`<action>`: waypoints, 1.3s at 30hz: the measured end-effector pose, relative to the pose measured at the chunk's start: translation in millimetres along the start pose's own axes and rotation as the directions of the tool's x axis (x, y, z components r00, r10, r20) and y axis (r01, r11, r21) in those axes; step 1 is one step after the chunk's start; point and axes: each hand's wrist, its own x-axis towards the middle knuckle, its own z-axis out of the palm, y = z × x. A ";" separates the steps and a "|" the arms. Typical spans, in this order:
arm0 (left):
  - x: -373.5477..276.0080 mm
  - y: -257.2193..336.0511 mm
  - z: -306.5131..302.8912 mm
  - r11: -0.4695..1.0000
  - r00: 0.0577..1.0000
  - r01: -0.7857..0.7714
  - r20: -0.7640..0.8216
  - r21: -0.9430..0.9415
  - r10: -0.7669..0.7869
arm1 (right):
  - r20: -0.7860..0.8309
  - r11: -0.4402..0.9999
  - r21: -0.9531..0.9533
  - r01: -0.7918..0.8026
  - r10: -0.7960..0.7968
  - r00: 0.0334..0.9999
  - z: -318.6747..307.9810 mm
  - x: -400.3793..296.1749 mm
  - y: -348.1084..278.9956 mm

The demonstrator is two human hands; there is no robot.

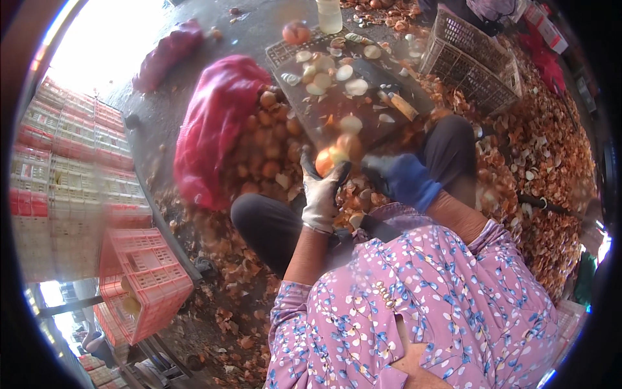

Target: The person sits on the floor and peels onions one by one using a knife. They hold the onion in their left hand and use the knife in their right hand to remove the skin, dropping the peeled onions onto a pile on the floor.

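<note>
My left hand (pixel 320 189), in a pale glove with dark fingertips, grips a partly peeled onion (pixel 326 161) above a heap of unpeeled onions. To its right is my right hand (pixel 406 179) in a blue glove, blurred and apart from the onion; whether it holds anything cannot be made out. Beyond the hands a dark cutting board (pixel 311 109) carries cut onion slices (pixel 356 87) and a knife with a wooden handle (pixel 404 107). The open mouth of a pink mesh sack (pixel 218 112) lies beside the onion heap (pixel 269 141).
Onion skins (pixel 549 160) cover the floor around my legs. A dirty plastic crate (pixel 469 68) stands at the upper right. Stacked crates (pixel 77 180) and a pink crate (pixel 155 277) are at the left. A bottle (pixel 329 17) stands beyond the board.
</note>
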 end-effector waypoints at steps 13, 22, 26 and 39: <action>37.1 -54.8 -18.4 0.909 0.985 -0.168 0.103 0.381 0.139 | 0.448 0.808 0.345 -0.478 0.306 0.840 36.7 34.2 76.3; 26.8 -23.5 -16.9 0.994 0.993 0.105 0.053 0.029 -0.106 | 0.072 0.638 0.702 -0.317 0.379 0.923 66.4 15.2 40.4; 23.7 -28.1 -20.3 0.998 0.953 0.062 0.298 -0.022 -0.052 | 0.028 0.546 0.788 -0.285 0.431 0.902 73.7 26.1 36.4; 14.5 -11.6 -14.0 0.933 0.957 0.202 0.261 -0.297 -0.124 | -0.215 0.934 0.243 -0.262 0.315 0.924 16.2 33.9 68.2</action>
